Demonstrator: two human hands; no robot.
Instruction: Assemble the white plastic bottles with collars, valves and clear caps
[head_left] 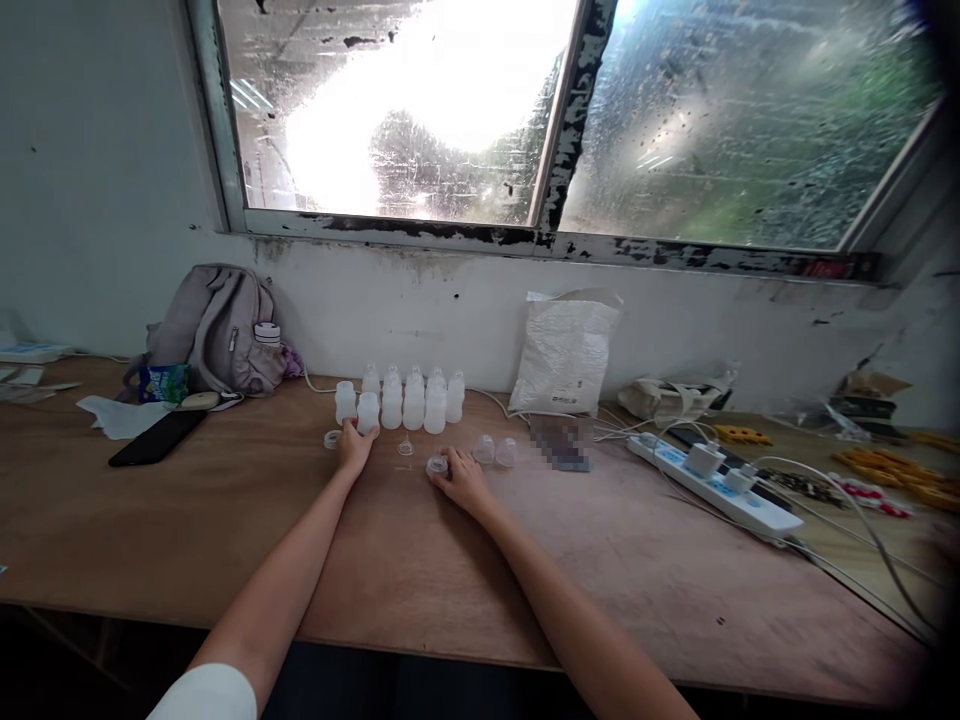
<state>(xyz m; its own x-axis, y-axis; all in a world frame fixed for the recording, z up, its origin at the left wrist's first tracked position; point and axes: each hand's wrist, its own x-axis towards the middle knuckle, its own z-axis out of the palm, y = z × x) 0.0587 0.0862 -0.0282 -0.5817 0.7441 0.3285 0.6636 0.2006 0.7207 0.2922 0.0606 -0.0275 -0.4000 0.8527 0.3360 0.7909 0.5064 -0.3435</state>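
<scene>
My left hand (356, 449) has its fingers round the lower part of a frosted white baby bottle (368, 408), which has no top on. A second topless bottle (345, 400) stands just behind it. To the right, several bottles with teats fitted (413, 400) stand in a cluster. My right hand (466, 483) rests on the table with its fingers closed on a clear collar ring (436, 465). Between my hands lies a clear teat (406, 448). Another ring (331, 439) is left of my left hand, and two clear domed caps (496, 452) sit beyond my right hand.
A grey backpack (214, 330) leans on the wall at the left, with a black phone (159, 438) before it. A white plastic mailer (564, 350) stands behind. On the right are a power strip (716, 488) with cables and yellow items (892, 470).
</scene>
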